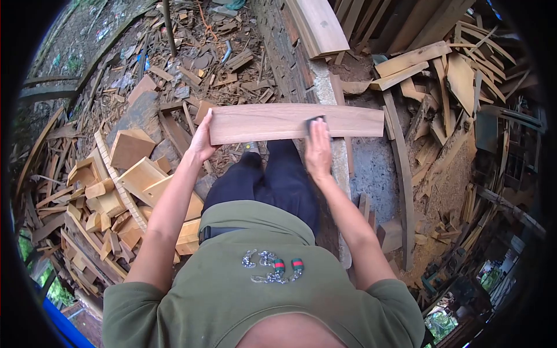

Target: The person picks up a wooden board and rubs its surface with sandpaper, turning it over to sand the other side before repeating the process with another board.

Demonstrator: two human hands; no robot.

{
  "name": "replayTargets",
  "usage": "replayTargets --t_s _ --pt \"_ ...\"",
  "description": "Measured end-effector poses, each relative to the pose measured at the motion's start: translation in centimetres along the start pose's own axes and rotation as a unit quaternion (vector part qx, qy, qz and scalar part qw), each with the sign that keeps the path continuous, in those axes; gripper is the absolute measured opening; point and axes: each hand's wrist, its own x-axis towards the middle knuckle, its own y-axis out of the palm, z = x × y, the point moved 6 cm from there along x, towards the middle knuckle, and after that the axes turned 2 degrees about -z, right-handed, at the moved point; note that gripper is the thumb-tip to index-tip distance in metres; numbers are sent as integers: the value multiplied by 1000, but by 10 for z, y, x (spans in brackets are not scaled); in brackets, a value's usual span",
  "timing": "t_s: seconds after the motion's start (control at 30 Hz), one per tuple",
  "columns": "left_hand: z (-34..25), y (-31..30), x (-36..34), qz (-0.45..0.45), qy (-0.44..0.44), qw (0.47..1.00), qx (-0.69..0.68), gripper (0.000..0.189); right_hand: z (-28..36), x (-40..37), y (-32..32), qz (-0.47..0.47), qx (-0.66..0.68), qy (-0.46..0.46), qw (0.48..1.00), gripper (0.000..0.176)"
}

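A long, pale brown wooden board (261, 123) is held out crosswise in front of my body. My left hand (202, 142) grips its left end, thumb on the near face and the other fingers partly hidden by the wood. Against the face of the board, right of its middle, my right hand (318, 149) presses a small dark piece that looks like sandpaper (315, 119). That hand is slightly blurred, and its fingers cover most of the dark piece. The board's right end sticks out past my right hand, unsupported by it.
Wood offcuts (132, 149) lie heaped at my left. A low concrete wall edge (326, 87) runs at my right, with stacked planks (319, 26) at its far end. Beyond it are curved wood scraps (464, 81) and sawdust (444, 180). Debris covers the ground ahead.
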Motion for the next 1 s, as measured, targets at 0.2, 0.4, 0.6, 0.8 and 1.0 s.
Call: replayTargets --t_s 0.2,0.4,0.6,0.8,1.0 --pt "3 -5 13 -46 4 999 8 68 80 9 9 117 117 -197 966 55" --pt "5 -4 12 -60 26 998 5 75 -96 -1 -12 -57 -12 110 992 43" --pt "6 -17 24 -87 30 995 46 79 -64 -3 4 -59 -2 108 992 49" --pt "-2 -6 15 -102 52 990 78 89 -88 2 -4 -21 34 70 997 48" --pt "0 -10 21 -110 48 990 79 82 -200 6 -18 -99 14 287 953 46"
